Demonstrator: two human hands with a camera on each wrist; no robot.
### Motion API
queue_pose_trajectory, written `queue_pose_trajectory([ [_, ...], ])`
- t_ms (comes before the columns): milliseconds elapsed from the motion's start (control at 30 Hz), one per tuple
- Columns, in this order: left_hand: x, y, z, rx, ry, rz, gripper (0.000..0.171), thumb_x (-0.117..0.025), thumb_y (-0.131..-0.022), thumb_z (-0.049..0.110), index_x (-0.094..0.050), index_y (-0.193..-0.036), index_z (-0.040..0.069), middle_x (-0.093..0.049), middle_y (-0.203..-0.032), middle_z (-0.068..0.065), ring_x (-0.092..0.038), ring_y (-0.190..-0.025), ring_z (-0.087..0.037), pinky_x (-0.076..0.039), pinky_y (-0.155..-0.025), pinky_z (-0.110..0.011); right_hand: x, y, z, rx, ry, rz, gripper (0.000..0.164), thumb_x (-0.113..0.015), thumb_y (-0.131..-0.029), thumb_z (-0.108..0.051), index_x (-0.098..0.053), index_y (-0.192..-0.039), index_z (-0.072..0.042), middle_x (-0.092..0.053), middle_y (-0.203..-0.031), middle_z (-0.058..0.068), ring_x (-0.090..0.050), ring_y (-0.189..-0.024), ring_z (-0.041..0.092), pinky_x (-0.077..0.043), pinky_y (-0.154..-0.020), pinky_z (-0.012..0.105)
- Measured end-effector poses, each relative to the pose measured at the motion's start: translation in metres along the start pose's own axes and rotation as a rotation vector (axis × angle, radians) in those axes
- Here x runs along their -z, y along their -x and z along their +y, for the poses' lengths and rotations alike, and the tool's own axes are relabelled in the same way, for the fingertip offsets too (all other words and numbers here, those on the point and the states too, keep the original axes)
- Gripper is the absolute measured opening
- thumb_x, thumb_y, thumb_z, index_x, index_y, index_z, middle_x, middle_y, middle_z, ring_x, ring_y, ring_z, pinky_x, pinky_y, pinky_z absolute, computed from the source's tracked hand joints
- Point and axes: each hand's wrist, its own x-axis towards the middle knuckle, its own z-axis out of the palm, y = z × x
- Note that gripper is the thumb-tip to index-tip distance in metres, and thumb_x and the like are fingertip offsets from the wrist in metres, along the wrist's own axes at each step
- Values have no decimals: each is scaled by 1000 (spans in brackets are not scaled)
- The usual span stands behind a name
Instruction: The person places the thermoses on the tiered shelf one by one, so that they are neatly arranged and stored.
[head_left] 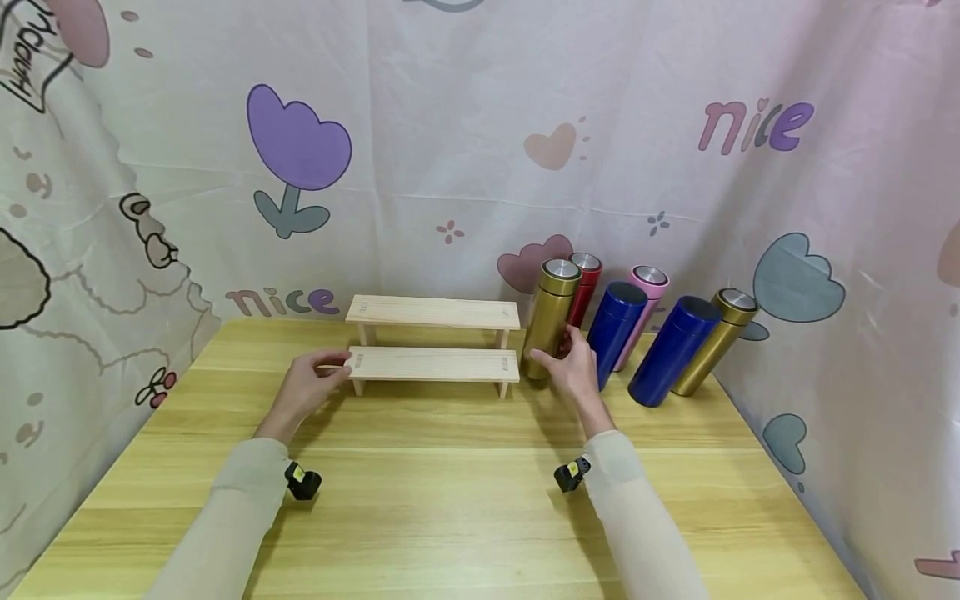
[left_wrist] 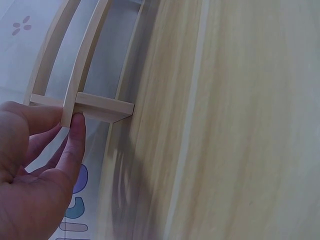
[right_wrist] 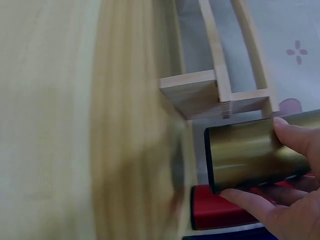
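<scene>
On the wooden table [head_left: 450,508] I see the two-step shelf [head_left: 432,312], and just off its right end the gold bottle [head_left: 553,317], near the red bottle [head_left: 587,287]. Farther right I have two blue bottles [head_left: 675,352], a pink bottle [head_left: 651,287] and a second gold bottle [head_left: 722,337]. The right hand [head_left: 576,371] grips the gold bottle between thumb and fingers; the left hand [head_left: 307,383] pinches the left end of the lower board [head_left: 432,364]
</scene>
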Motion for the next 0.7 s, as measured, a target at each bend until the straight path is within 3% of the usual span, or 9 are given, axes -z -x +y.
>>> queue_pose_trajectory([
  [700,1,-2,0,32,11,-10,42,-62,-104,13,-58,-142,-4,-58,-141,-31,-63,-121,-40,-55,-75,-15,19,4,-37,68,-36,-51,74,-85,-86,-26,-48,-145,-1,-66,-130,26,-69,-113,39,-58,-98,50],
])
